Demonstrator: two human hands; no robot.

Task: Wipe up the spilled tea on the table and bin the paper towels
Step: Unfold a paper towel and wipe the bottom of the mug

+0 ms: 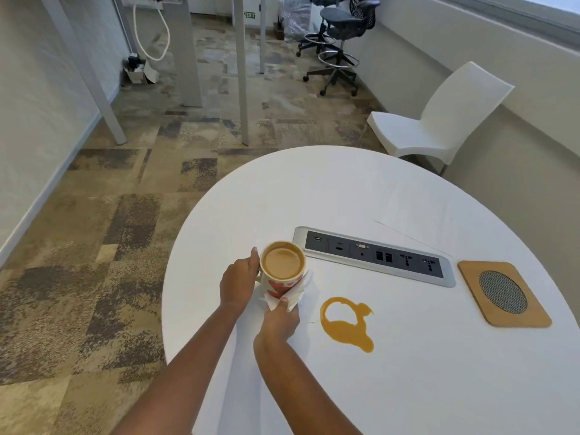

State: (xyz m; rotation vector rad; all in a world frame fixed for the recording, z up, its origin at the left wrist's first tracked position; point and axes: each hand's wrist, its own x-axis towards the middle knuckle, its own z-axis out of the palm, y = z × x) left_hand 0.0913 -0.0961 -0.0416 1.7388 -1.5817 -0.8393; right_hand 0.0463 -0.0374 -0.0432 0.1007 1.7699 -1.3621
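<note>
A brown puddle of spilled tea (346, 324), ring-shaped at its top, lies on the white round table (408, 387) just right of my hands. My left hand (240, 282) grips the handle side of a white mug with red marks (282, 268), full of milky tea, near the table's left edge. My right hand (279, 320) is shut on a crumpled white paper towel (296, 293) pressed against the mug's lower side. The mug's base is hidden by the towel and my fingers.
A grey power and data socket strip (373, 255) is set into the table behind the spill. A wooden square with a mesh disc (502, 293) lies at the right. A white chair (439, 120) stands beyond the table; office chairs (339, 42) stand farther back on the carpet.
</note>
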